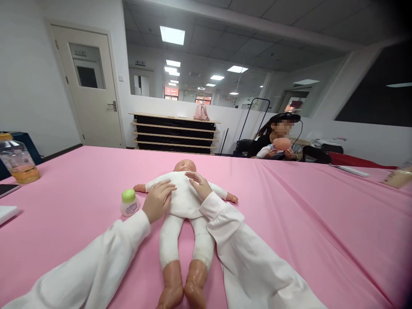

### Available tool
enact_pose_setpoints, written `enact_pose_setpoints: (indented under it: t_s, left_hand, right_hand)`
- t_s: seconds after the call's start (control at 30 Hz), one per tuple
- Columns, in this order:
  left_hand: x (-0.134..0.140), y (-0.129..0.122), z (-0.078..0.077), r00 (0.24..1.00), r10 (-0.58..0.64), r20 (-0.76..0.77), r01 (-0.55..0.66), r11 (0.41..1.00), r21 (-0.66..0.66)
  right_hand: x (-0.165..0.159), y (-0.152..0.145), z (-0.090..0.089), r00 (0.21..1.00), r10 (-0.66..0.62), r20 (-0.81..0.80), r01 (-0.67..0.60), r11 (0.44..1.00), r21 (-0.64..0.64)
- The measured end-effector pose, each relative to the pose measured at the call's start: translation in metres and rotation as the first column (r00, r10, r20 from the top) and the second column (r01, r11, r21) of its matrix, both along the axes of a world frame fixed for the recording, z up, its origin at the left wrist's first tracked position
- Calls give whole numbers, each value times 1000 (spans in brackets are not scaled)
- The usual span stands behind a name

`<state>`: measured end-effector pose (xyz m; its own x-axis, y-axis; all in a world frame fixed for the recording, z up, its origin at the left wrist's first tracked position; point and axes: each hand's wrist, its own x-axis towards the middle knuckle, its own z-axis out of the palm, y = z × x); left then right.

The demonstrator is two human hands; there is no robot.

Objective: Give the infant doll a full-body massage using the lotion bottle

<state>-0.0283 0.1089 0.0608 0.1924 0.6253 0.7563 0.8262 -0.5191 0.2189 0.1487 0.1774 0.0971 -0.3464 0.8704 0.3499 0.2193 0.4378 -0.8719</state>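
A baby doll [185,205] in a white top and leggings lies on its back on the pink cloth [283,240], head away from me, arms spread and bare feet towards me. Over the left side of its chest is my left hand [159,199], palm down with fingers stretched out. My right hand [200,185] is at the upper right of the chest, fingers extended and slightly bent. Neither hand grips anything; whether the palms press on the top cannot be made out. Left of my left hand stands a small white jar with a green lid [129,202].
A bottle of amber drink [19,161], a dark phone [8,189] and a white object [8,213] sit at the left edge. Another bottle [399,176] stands far right. Beyond the table a seated person [265,143] holds another doll [281,146].
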Motion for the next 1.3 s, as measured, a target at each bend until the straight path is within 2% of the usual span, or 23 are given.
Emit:
enact_pose_setpoints:
  t_s: [0.13,0.2,0.27,0.4,0.5,0.57,0.67,0.73,0.8,0.97,1.07,1.17,1.3]
  left_hand:
    - [36,43,12,988,13,152,3,995,-104]
    - [49,56,9,989,-15,150,36,990,-137]
    - [57,63,-1,993,-68,100,86,977,-196]
    - [59,68,-24,991,-137,6,131,930,-344]
    - [56,69,-30,998,-64,-11,56,931,-361]
    - [56,70,-30,1000,10,-13,-14,933,-360]
    - [59,69,-29,994,109,-25,-111,924,-367]
    - [60,67,-30,988,149,-35,-151,921,-359]
    - [60,65,-31,989,141,-37,-145,935,-323]
    - [57,60,-33,1000,3,8,-1,982,-190]
    - [56,60,-33,999,-31,22,34,983,-182]
    - [56,60,-31,997,-63,34,69,972,-226]
    - [56,61,-27,998,-54,18,57,946,-319]
  right_hand:
    - [-1,10,-26,939,-32,342,-4,994,106]
    - [-3,9,-36,899,-46,436,-11,992,126]
    - [-3,6,-44,875,-67,479,8,992,123]
    - [0,4,-52,859,-80,505,20,992,124]
    - [1,5,-54,863,-101,495,52,992,113]
    - [0,5,-55,869,-160,469,141,987,75]
    - [-1,4,-56,851,-299,432,329,944,7]
    - [-1,3,-57,832,-352,428,387,922,6]
    - [0,1,-58,834,-362,416,381,924,41]
    - [5,-3,-61,861,-343,376,277,935,221]
    - [5,-7,-60,852,-338,401,229,927,295]
    - [3,-8,-57,855,-313,413,196,934,300]
    - [-1,-2,-57,837,-279,471,201,957,210]
